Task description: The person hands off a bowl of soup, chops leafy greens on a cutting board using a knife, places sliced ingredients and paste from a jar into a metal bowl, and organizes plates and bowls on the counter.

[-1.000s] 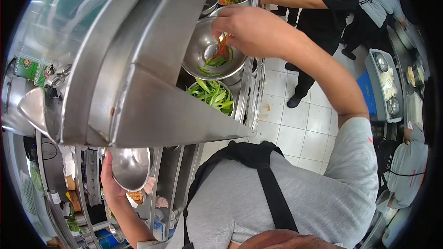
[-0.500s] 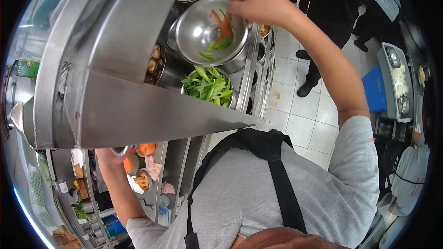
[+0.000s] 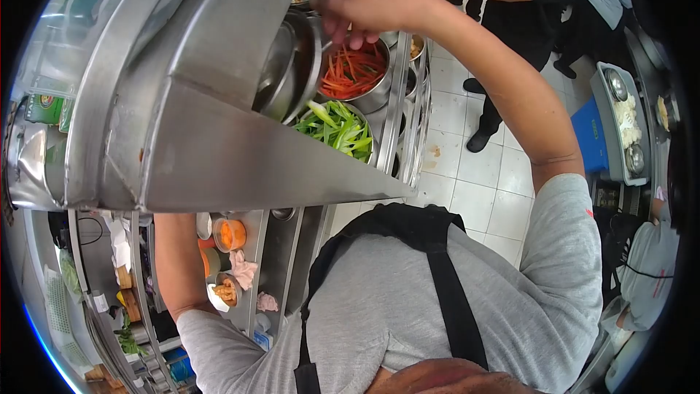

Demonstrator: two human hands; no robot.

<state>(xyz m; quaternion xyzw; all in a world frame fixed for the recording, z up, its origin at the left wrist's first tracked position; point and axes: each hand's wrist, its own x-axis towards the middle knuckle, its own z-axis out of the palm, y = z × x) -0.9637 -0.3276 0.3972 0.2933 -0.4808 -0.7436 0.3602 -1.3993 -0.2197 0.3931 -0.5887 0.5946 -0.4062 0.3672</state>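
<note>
Grey short-sleeved shirt (image 3: 525,299), black apron straps (image 3: 458,303), small red sleeve mark (image 3: 589,213)

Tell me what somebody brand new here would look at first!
Probably the bright red strips in a metal pot, in the upper middle of the picture, with the right hand reaching over them. Just below them in the picture, bright green slices stand out too. The big, shiny metal panel filling much of the upper left could also catch the eye.
</note>
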